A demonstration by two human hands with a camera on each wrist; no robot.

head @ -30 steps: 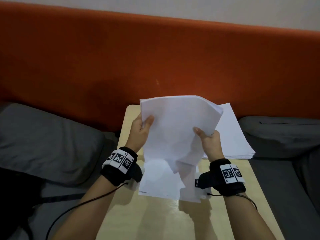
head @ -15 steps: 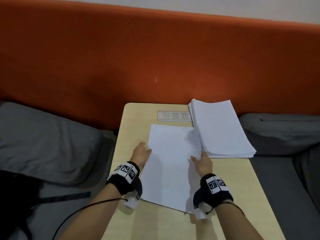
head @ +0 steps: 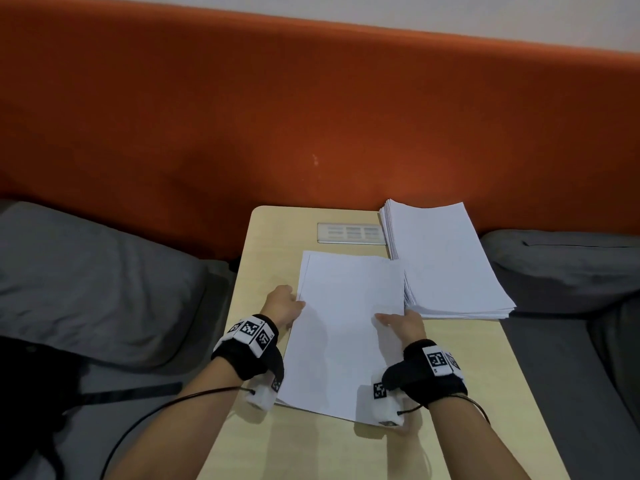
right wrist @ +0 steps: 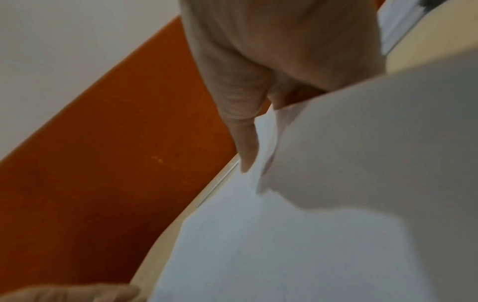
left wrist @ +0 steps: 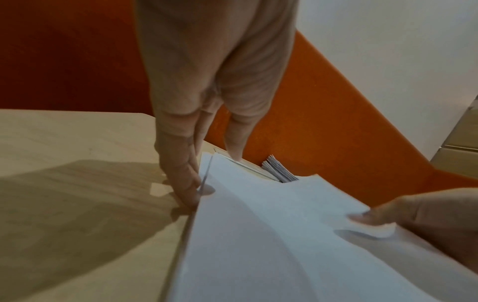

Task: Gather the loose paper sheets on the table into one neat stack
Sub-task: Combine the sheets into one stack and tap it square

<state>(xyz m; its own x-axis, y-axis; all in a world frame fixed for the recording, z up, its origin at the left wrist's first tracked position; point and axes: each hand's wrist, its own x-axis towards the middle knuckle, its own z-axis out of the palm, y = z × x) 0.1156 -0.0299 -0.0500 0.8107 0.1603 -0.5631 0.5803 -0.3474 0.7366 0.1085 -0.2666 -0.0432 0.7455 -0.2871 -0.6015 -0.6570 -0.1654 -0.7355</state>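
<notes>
Hands flank a small pile of white sheets (head: pixel 346 327) lying flat on the pale wooden counter (head: pixel 270 244). The left hand (head: pixel 282 303) sits at the pile's left edge, knuckles up, wrist bent down; the left wrist view shows its fingers (left wrist: pixel 181 175) straight and pointing down, their tips touching the counter right against the paper edge, thumb tip resting on top of the sheets, so the hand is relaxed and grips nothing. The right hand (head: pixel 401 323) is at the right edge of the pile, its thumb lying flat on the top sheet; the right wrist view shows the edge of the sheets curling up with the other fingers (right wrist: pixel 297 96) tucked beneath it, so this hand pinches the sheets between thumb and fingers. Both forearms reach in from the near side, each wearing a black wrist band (head: pixel 252 348) with black-and-white square markers, and a thin cable trails from each band. The top sheet lies slightly askew over the one beneath, a sliver of which shows along the left and far edges. Just beside the pile, to its right and farther back, rests a thick stack of paper (head: pixel 446 261), its near left part overlapped by the pile's corner. A flat grey panel (head: pixel 349 233) is set into the counter's far edge. Behind stands an orange partition (head: pixel 311 116), with grey cushions (head: pixel 86 278) on either side.
</notes>
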